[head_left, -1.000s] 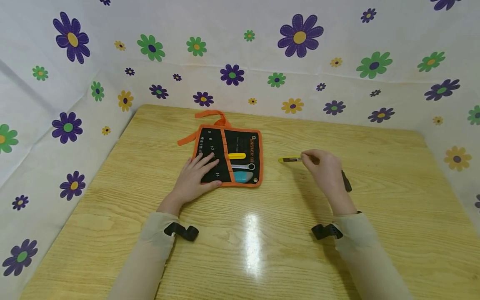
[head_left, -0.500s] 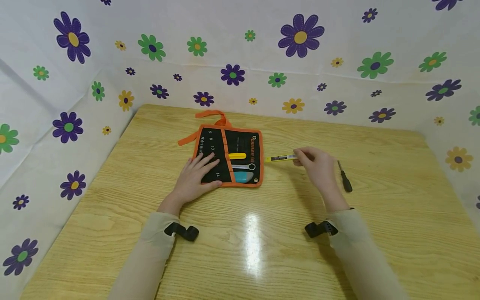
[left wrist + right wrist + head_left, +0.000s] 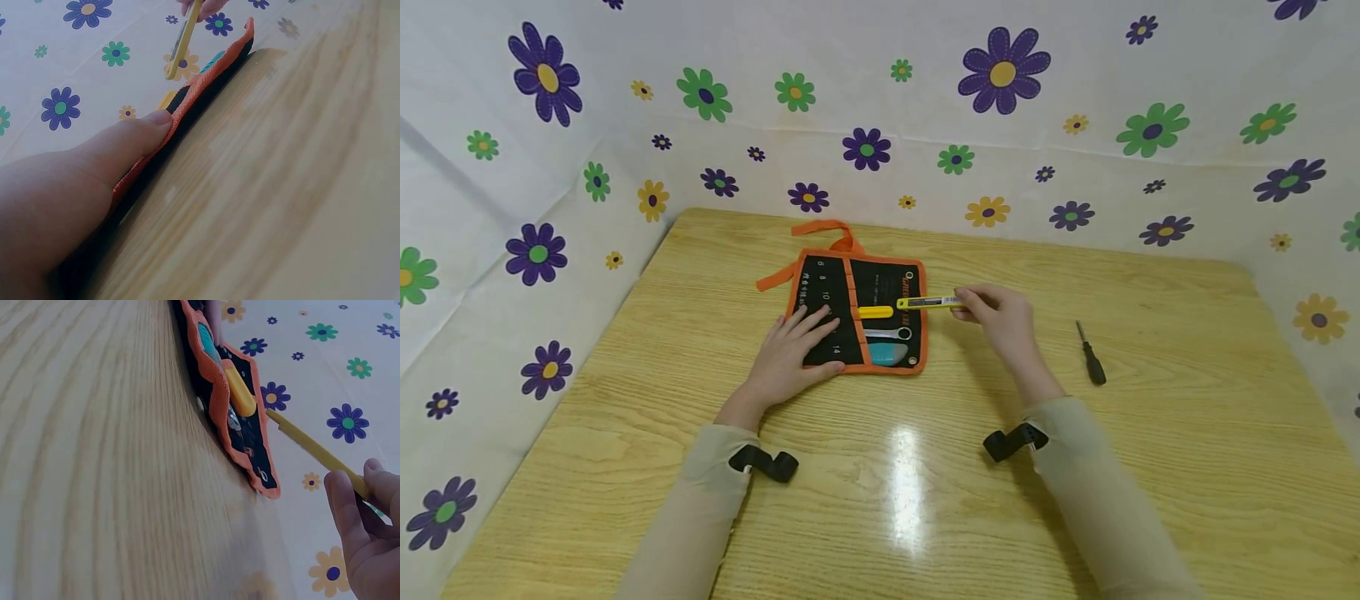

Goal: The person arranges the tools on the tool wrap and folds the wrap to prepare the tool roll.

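In the head view my left hand (image 3: 786,354) lies with fingers spread on the left half of a black tool pouch (image 3: 887,283) with orange edging. The left wrist view shows that thumb (image 3: 140,134) along the pouch's edge. My right hand (image 3: 1000,321) pinches one end of a slim yellow utility knife (image 3: 928,302) with a dark label. Its free end overlaps the pouch's right part in the head view. In the pouch's pockets sit a yellow handle (image 3: 876,312), a ring-ended wrench (image 3: 883,333) and a teal-and-grey handle (image 3: 887,354).
A black-handled screwdriver (image 3: 1092,354) lies on the wooden table (image 3: 1187,400), right of my right hand. Orange straps (image 3: 820,227) trail from the pouch's back left. A flower-patterned white sheet (image 3: 910,100) stands behind the table.
My right hand has moved left with the utility knife, from right of the pouch to over its right edge. The screwdriver has come into full view. My left hand stays put.
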{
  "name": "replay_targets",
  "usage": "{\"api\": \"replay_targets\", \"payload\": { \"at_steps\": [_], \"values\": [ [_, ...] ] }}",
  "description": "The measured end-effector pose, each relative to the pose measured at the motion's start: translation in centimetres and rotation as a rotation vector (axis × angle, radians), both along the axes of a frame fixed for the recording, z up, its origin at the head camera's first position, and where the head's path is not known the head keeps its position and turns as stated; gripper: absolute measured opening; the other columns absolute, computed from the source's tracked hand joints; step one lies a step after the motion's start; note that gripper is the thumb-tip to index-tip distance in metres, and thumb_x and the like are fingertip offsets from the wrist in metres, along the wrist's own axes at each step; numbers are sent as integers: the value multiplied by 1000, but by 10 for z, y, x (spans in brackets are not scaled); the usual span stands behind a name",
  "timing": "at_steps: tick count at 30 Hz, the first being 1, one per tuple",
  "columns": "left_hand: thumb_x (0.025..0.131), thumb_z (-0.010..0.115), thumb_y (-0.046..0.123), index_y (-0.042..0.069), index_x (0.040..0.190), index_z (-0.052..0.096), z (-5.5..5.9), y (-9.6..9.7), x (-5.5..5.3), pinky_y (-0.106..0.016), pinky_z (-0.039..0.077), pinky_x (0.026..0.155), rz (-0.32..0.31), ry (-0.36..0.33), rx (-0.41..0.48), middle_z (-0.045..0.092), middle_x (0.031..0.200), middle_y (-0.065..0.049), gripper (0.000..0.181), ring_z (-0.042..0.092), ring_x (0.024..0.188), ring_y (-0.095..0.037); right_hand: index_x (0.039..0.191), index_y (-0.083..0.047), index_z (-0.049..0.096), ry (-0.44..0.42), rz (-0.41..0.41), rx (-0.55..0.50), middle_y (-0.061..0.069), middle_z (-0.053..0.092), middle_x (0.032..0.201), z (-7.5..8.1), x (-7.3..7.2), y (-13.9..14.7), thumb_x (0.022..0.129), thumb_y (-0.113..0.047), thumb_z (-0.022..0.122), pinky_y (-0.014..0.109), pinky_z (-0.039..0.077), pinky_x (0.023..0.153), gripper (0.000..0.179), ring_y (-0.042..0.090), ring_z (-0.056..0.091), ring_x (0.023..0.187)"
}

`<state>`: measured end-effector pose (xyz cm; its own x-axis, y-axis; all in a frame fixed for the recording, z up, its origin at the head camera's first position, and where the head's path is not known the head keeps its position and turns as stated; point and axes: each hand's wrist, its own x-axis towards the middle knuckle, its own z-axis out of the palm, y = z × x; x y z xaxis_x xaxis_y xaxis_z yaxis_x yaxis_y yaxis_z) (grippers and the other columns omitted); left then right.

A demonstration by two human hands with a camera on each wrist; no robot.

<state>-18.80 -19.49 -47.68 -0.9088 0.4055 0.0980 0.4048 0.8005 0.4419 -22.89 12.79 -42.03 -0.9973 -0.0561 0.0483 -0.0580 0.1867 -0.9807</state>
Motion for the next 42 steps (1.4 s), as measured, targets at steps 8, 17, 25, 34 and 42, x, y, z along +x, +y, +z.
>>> {"api": "replay_targets", "payload": {
  "at_steps": [8,17,25,34,42],
  "values": [
    [89,57,57,22,148,39,2,0,1,-51,3,114,4,-2,-11,23,157,0,71,10,144,-30,115,13,63,-53,33,-97,22,65,107,-6,-20,-23,92,-11,63,27,55,77,33,15,69,82],
    [89,57,56,21,148,39,4,2,1,-51,2,115,5,-11,-7,23,157,-1,71,9,145,-29,112,11,66,-103,58,-51,21,65,105,-14,-38,-40,91,-11,64,28,55,76,30,12,69,75],
    [89,57,57,23,149,38,1,1,0,-50,1,115,6,-9,-6,22,157,1,71,9,145,-28,117,9,64,-133,158,-47,23,64,115,-14,-40,-46,92,-9,63,31,54,81,30,13,69,84],
    [89,56,58,23,149,38,-1,-1,-1,-50,1,115,3,-6,-2,22,157,2,72,9,145,-28,122,1,64,-93,223,148,18,66,109,-13,-43,-49,93,-11,63,31,55,81,31,23,68,93],
    [89,56,59,24,149,38,-4,-2,-2,-51,2,115,1,4,0,21,157,3,72,8,145,-27,116,-2,68,-29,238,303,15,69,100,-15,-49,-55,93,-12,63,26,56,73,26,19,67,84]
  ]
}}
